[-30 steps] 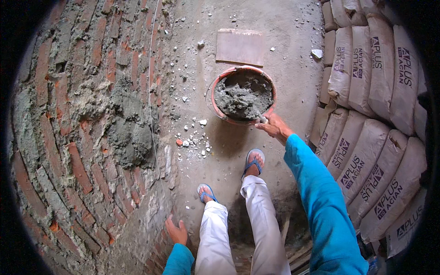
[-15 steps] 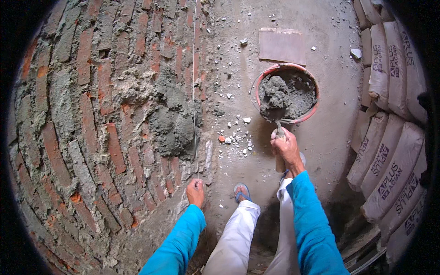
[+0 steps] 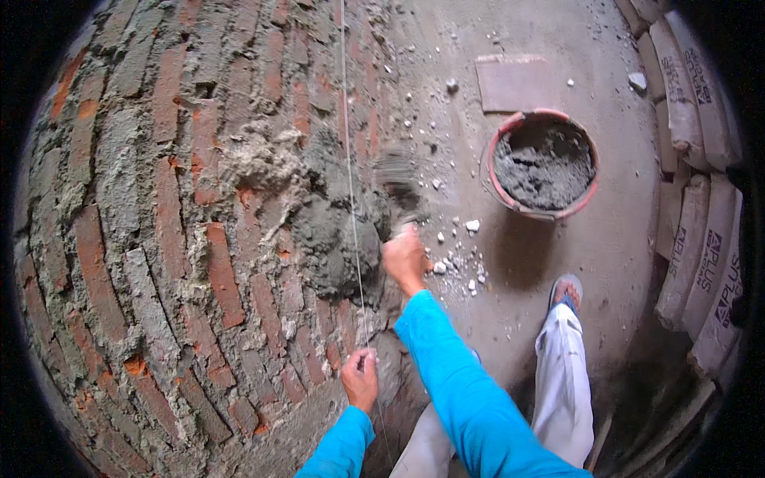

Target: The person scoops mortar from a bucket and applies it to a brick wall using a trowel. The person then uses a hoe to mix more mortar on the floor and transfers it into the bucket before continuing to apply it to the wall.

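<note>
My right hand (image 3: pixel 406 259) grips a trowel (image 3: pixel 398 175) whose blade is smeared by motion beside the brick wall (image 3: pixel 226 275). How much mortar the blade carries cannot be made out. A patch of wet grey mortar (image 3: pixel 339 247) clings to the wall just left of that hand. My left hand (image 3: pixel 360 382) is lower down, its fingertips pinched at a thin taut string (image 3: pixel 349 143) that runs along the wall face. To the right, a bucket (image 3: pixel 588 191) with a reddish rim contains grey mortar (image 3: pixel 542 171).
Beyond the bucket a flat square tile or board (image 3: pixel 518 84) lies on the floor. White rubble (image 3: pixel 458 263) is scattered between wall and bucket. Stacked bags (image 3: pixel 685 247) line the right side. My sandalled foot (image 3: pixel 567 291) stands below the bucket.
My right hand and the trowel have swung left from the bucket to the wall. The lump of mortar on the trowel has left the bucket. My left hand stays by the string.
</note>
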### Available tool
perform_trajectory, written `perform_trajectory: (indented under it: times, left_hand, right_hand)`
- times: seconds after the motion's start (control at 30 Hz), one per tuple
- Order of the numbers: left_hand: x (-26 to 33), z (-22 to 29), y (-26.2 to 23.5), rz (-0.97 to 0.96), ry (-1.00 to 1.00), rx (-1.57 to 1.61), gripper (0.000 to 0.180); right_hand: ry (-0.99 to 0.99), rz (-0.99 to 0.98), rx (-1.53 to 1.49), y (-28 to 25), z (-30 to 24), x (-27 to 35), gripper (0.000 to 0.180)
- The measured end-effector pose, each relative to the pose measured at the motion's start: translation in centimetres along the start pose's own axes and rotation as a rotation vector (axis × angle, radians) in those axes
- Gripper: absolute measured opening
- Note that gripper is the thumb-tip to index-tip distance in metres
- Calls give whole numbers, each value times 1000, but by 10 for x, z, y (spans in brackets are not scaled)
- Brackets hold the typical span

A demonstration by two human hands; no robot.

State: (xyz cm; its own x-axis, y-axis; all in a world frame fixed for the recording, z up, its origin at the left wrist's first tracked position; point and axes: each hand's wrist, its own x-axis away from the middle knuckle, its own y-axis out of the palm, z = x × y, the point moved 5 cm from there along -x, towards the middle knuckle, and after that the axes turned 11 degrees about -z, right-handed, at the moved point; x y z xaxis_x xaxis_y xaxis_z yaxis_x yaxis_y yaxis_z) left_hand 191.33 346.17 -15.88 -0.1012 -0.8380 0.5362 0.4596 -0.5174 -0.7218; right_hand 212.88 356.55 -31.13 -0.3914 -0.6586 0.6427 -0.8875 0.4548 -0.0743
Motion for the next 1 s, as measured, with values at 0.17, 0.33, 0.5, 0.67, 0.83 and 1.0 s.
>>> perform_trajectory:
  times: [0.17, 0.33, 0.5, 0.67, 0.83, 1.0]
  left_hand:
    - [-7, -11, 0, -38, -32, 5, 11]
    - [-22, -13, 29, -111, 64, -147, 10]
    - [-41, -30, 65, -168, -134, -115, 18]
    - [-7, -16, 59, 41, -109, -224, 51]
    - [111, -30, 48, -62, -250, -157, 58]
    - [248, -82, 33, -279, -660, -131, 55]
  right_hand:
    - [-17, -28, -125, -70, 39, 123, 31]
    - [37, 23, 416, -256, 43, 143, 25]
    - [36, 17, 1053, -407, 9, 40, 20]
    - [-98, 22, 1262, -413, 5, -94, 23]
    - [-20, -324, 922, -362, 49, -126, 19]
    - [169, -609, 276, -380, 70, -85, 25]
